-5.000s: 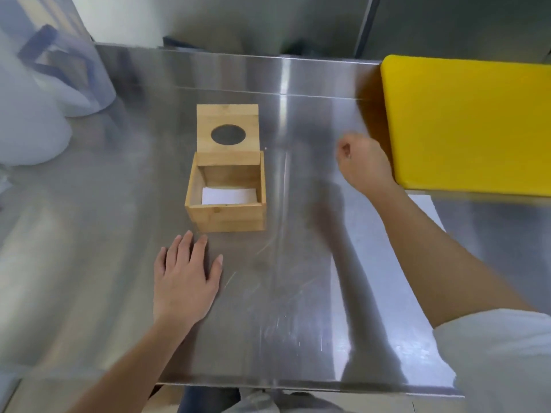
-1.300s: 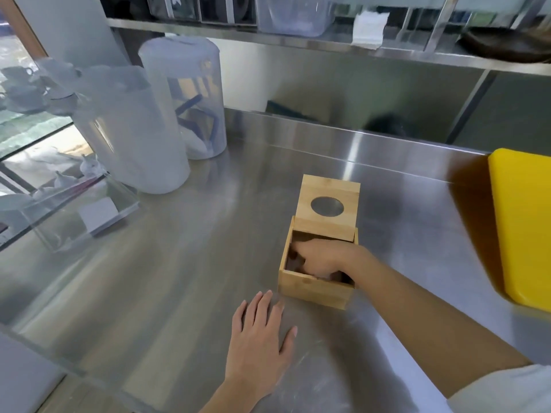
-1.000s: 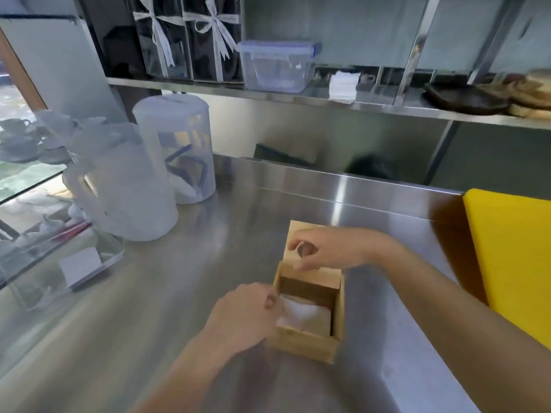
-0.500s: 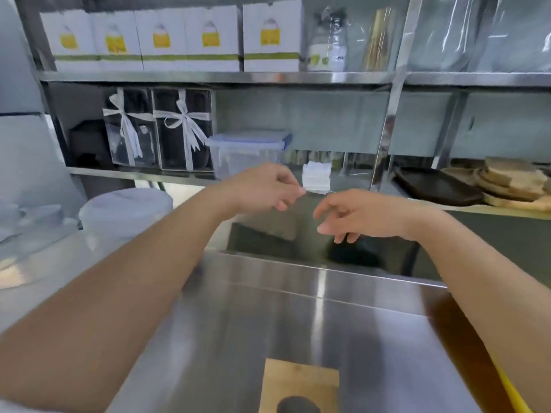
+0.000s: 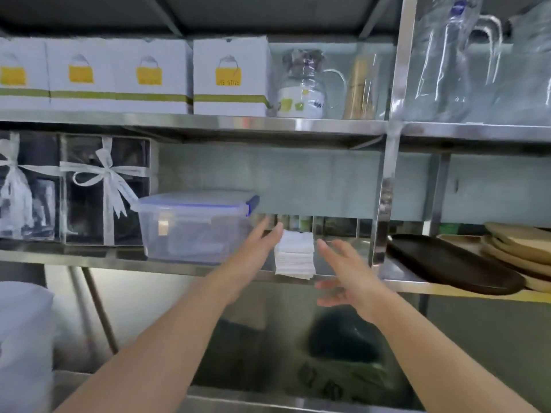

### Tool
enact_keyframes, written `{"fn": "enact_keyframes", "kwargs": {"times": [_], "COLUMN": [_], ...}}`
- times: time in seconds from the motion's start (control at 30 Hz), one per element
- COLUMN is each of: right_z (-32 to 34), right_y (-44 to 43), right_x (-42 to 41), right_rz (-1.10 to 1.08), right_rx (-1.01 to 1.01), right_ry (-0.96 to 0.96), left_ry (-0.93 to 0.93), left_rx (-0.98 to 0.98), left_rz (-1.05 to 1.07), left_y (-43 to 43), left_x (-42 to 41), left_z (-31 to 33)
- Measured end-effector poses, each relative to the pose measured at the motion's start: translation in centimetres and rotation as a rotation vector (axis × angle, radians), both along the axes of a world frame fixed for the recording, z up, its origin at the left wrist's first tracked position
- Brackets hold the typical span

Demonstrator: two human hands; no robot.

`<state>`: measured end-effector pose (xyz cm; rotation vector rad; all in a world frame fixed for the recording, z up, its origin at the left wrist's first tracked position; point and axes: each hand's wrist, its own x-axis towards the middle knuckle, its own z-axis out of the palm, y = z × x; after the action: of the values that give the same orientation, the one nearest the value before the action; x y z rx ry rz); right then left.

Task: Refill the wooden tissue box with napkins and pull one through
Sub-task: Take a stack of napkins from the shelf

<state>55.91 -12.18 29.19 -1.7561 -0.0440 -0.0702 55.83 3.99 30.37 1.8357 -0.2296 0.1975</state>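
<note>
Steel counter edge runs along the bottom of the frame, lower centre, with both bare forearms rising over it toward the shelf. Wooden tissue box is out of frame, so its state can't be checked here. Left hand (image 5: 258, 245) is at centre, fingers spread and straight, holding nothing, fingertips at the upper left corner of the napkin stack (image 5: 295, 254); contact is hard to call with the motion blur, looks like just touching or just short. Right hand (image 5: 346, 274) is right of centre, also spread and empty, palm turned in, just beside the stack's right side, not touching. Stack sits at frame centre on the front lip of the lower shelf (image 5: 337, 278), bottom edge slightly overhanging. Clear lidded container (image 5: 193, 226) is left of the stack, near it, behind the left hand. Dark tray (image 5: 453, 263) and wooden plates (image 5: 521, 248) at right, well apart. White boxes (image 5: 231, 79) on the upper shelf, top of frame.

Step judged: reaching to clamp the stack from both sides; refill not started.

Risks: the stack is loose and on the lip, so a one-sided nudge could tip it off the shelf or fan it out. Squeezing too low could leave top napkins behind. Left hand could bump the container.
</note>
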Motion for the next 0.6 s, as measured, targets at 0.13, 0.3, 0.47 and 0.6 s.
{"fn": "enact_keyframes", "kwargs": {"times": [0.13, 0.3, 0.47, 0.6], "right_z": [-1.7, -2.8, -2.9, -2.8], "right_y": [1.2, 3.1, 4.4, 4.3], "right_x": [2.6, 4.5, 4.2, 3.7], "right_rz": [0.121, 0.219, -0.065, -0.211], "right_rx": [0.170, 0.286, 0.354, 0.368], "right_ry": [0.062, 0.123, 0.053, 0.031], "left_ry": [0.112, 0.113, 0.179, 0.225], "left_rx": [-0.157, -0.090, -0.120, -0.137], "left_rz": [-0.097, -0.111, -0.119, -0.178], "left_y": [-0.9, -1.9, -1.7, -1.3], "left_x": [1.1, 2.6, 1.1, 1.0], "left_z": [-2.3, -4.1, -5.3, -6.1]}}
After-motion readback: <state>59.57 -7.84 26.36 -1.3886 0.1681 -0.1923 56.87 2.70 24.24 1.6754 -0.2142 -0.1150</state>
